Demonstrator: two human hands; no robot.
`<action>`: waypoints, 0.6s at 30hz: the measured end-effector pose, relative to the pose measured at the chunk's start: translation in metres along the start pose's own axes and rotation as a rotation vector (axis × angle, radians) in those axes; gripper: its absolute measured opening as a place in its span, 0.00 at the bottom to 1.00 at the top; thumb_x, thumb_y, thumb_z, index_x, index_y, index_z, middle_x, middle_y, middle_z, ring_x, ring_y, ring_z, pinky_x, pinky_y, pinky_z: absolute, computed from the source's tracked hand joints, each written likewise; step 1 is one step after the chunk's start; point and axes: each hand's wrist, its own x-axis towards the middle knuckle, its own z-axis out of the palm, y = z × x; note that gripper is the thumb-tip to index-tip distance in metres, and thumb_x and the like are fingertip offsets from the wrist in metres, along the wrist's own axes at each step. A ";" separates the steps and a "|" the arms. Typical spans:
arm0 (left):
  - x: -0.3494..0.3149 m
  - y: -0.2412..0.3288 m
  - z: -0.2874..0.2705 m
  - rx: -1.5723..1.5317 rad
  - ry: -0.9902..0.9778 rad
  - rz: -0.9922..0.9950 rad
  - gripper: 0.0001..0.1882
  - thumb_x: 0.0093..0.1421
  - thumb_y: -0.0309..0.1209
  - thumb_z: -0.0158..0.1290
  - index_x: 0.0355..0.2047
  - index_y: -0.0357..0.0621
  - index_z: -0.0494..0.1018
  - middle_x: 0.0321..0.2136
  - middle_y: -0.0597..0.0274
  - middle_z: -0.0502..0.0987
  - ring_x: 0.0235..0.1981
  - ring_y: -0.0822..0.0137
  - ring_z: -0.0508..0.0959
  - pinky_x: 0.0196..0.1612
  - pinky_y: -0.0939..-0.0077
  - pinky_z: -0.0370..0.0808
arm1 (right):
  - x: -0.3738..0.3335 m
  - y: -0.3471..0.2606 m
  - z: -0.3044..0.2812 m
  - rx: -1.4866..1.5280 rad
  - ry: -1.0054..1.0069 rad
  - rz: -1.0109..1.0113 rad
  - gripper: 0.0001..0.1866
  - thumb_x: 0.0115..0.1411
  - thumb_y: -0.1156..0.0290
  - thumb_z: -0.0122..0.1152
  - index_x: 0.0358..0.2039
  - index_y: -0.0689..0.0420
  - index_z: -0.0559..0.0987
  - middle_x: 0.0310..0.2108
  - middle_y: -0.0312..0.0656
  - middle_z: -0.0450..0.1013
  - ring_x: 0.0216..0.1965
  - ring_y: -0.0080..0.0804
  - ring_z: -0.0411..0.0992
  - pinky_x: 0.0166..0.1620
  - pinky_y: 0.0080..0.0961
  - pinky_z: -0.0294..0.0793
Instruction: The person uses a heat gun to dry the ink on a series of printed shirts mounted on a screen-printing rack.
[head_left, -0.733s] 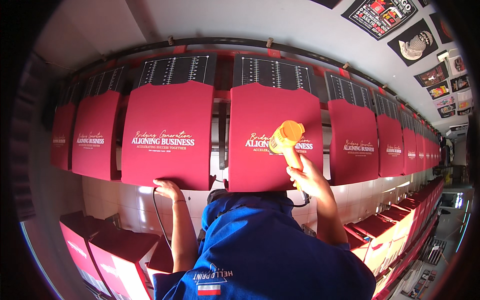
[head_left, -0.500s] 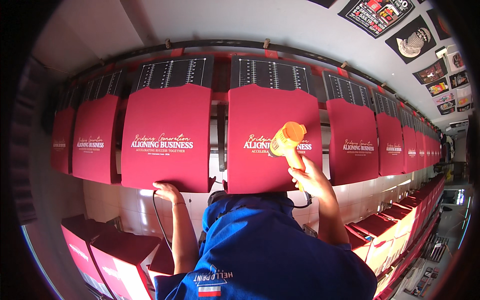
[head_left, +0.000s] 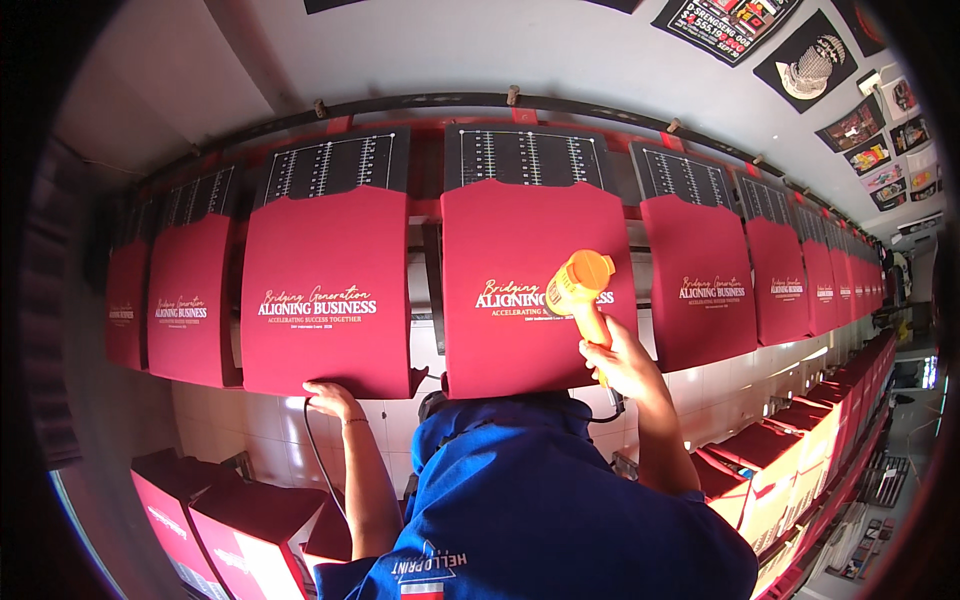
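My right hand is closed round the handle of a yellow-orange hair dryer. The dryer hangs over the white and gold print on a dark red T-shirt and hides part of the lettering. That shirt is stretched over a black board with white ruler marks. To the left, my left hand is at the lower edge of a second dark red shirt. A thin black cord runs down from its fingers, which look closed on it.
More printed red shirts on boards form a row to both sides, along a black rail. Behind me runs another row of red-covered boards, partly in bright sun. Printed sheets hang on the wall at upper right.
The whole view has shifted slightly. The dryer has slid a little to the right over the print. My left hand stays at the other shirt's lower edge.
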 end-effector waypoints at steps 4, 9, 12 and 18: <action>0.004 -0.009 0.003 0.199 0.025 0.104 0.18 0.69 0.38 0.34 0.46 0.41 0.71 0.38 0.42 0.75 0.42 0.45 0.75 0.44 0.55 0.74 | 0.001 0.011 -0.007 0.037 -0.002 -0.019 0.16 0.62 0.70 0.57 0.48 0.60 0.66 0.24 0.36 0.68 0.20 0.20 0.68 0.24 0.21 0.72; 0.004 -0.008 0.001 0.250 -0.005 0.038 0.22 0.69 0.41 0.34 0.49 0.36 0.67 0.40 0.35 0.73 0.44 0.39 0.73 0.47 0.51 0.72 | -0.001 0.019 -0.015 -0.024 0.014 -0.063 0.21 0.63 0.70 0.56 0.54 0.60 0.64 0.25 0.35 0.68 0.21 0.20 0.69 0.25 0.21 0.73; 0.001 0.004 -0.002 0.029 0.000 -0.089 0.32 0.69 0.49 0.36 0.47 0.22 0.62 0.44 0.26 0.69 0.48 0.37 0.72 0.51 0.50 0.71 | 0.003 0.022 -0.024 0.065 -0.023 -0.042 0.24 0.63 0.69 0.57 0.57 0.60 0.62 0.25 0.35 0.69 0.22 0.21 0.70 0.25 0.22 0.73; 0.002 0.008 -0.006 -0.006 0.065 -0.153 0.34 0.68 0.49 0.39 0.45 0.17 0.65 0.45 0.24 0.69 0.48 0.36 0.72 0.51 0.48 0.70 | -0.008 0.017 -0.036 -0.049 0.008 -0.062 0.25 0.62 0.68 0.56 0.57 0.61 0.62 0.26 0.37 0.69 0.21 0.22 0.70 0.25 0.23 0.73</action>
